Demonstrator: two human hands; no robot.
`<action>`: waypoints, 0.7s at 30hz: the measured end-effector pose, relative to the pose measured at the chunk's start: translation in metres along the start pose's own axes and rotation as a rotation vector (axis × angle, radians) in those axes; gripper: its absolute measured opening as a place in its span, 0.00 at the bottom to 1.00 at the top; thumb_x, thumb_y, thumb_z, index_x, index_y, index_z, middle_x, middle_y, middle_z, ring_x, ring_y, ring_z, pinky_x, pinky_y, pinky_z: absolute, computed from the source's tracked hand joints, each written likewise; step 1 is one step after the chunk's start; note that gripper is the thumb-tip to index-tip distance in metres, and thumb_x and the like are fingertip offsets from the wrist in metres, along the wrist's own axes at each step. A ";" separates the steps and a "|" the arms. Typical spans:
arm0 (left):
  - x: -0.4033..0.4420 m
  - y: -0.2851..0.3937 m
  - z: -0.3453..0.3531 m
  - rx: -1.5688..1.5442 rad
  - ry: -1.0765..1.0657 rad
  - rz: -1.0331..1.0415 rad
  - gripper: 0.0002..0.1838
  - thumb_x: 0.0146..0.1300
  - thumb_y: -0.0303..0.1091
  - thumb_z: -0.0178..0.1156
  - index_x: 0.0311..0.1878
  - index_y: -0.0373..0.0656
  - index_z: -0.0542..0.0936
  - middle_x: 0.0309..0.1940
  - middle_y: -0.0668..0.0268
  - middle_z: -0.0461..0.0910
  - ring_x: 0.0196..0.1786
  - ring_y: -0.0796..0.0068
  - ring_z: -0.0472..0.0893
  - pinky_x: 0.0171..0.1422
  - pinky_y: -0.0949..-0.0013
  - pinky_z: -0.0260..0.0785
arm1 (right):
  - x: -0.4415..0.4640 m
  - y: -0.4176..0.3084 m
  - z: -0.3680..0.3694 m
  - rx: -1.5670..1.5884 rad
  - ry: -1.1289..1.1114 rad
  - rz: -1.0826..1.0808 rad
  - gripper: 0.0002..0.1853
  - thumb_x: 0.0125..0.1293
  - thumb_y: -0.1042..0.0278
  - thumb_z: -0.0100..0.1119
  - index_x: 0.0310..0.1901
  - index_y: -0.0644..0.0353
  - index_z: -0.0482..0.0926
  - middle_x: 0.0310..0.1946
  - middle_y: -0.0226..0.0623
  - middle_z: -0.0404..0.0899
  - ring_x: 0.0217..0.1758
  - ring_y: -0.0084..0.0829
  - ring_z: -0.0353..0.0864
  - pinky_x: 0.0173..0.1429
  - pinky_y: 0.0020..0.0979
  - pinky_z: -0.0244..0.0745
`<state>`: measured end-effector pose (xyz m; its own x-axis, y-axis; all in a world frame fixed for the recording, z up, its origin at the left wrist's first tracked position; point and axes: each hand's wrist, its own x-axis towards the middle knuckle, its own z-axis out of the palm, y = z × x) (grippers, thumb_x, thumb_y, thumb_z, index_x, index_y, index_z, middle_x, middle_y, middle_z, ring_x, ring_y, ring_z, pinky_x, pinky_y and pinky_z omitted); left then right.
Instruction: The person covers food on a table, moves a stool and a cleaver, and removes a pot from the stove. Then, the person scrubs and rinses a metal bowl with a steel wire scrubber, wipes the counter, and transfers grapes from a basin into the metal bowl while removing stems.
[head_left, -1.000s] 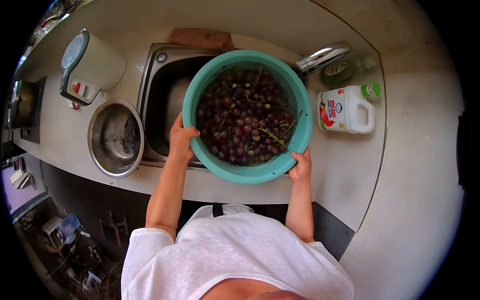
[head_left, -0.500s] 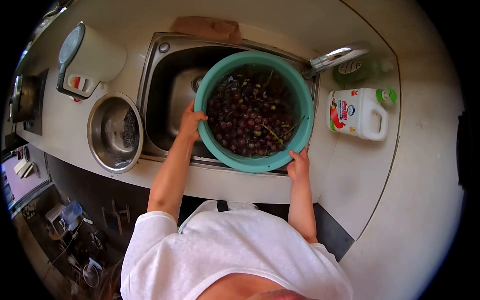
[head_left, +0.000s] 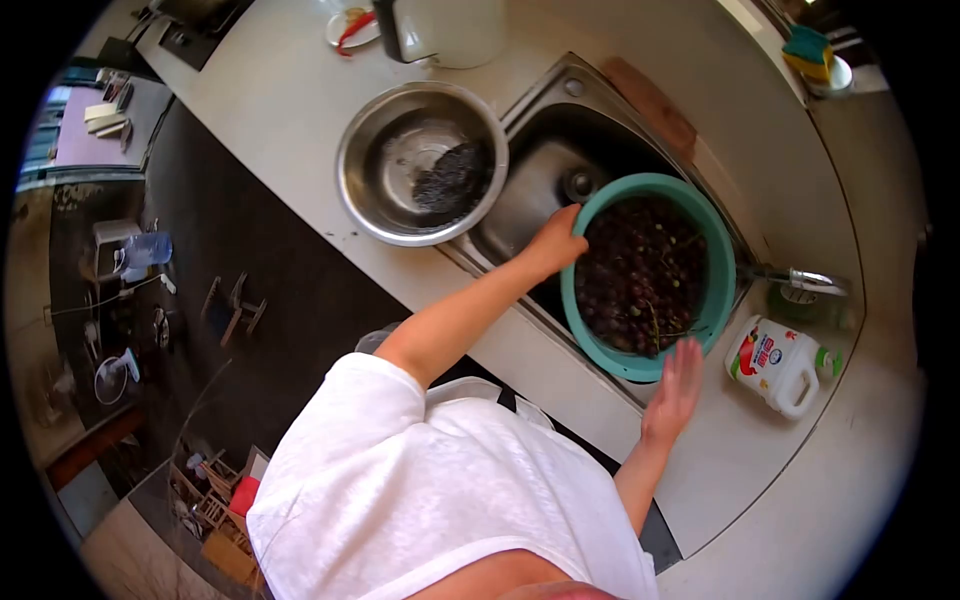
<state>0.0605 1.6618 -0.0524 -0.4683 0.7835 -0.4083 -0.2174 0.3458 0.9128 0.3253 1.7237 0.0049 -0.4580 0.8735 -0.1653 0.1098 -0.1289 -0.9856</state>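
Observation:
A green plastic basin [head_left: 724, 262] filled with dark grapes [head_left: 640, 275] in water rests on the right part of the sink. My left hand [head_left: 553, 245] grips its left rim, thumb over the edge and the other fingers largely hidden. Close to the near right rim is my right hand [head_left: 675, 390], its fingers straight and slightly blurred, holding nothing. Whether it still touches the rim I cannot tell. Left of the sink, a steel bowl [head_left: 362, 165] contains a dark mesh-like clump [head_left: 452, 178] and a little water.
The steel sink [head_left: 530, 195] has its drain showing beside the basin. A chrome faucet [head_left: 800, 280] and a white pump jug [head_left: 775, 365] stand to the right. A pale pitcher [head_left: 450, 30] and a plate with red peppers [head_left: 355, 28] lie beyond the bowl.
My head has turned left, so the whole scene appears rotated. The right hand has let go of the basin rim and its fingers have straightened. The left hand keeps its hold.

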 end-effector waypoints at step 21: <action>-0.045 -0.077 -0.200 -0.939 0.666 0.054 0.16 0.44 0.17 0.52 0.40 0.32 0.70 0.32 0.58 0.74 0.33 0.66 0.75 0.39 0.66 0.70 | 0.091 0.044 0.351 -1.074 -1.021 -0.401 0.19 0.45 0.69 0.55 0.42 0.64 0.72 0.42 0.48 0.73 0.49 0.44 0.70 0.51 0.41 0.68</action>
<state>-0.0729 1.4966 -0.1054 -0.7949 0.2612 -0.5476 -0.6044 -0.4195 0.6773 -0.0209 1.6324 -0.0660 -0.9538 0.0247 -0.2995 0.1946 0.8100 -0.5532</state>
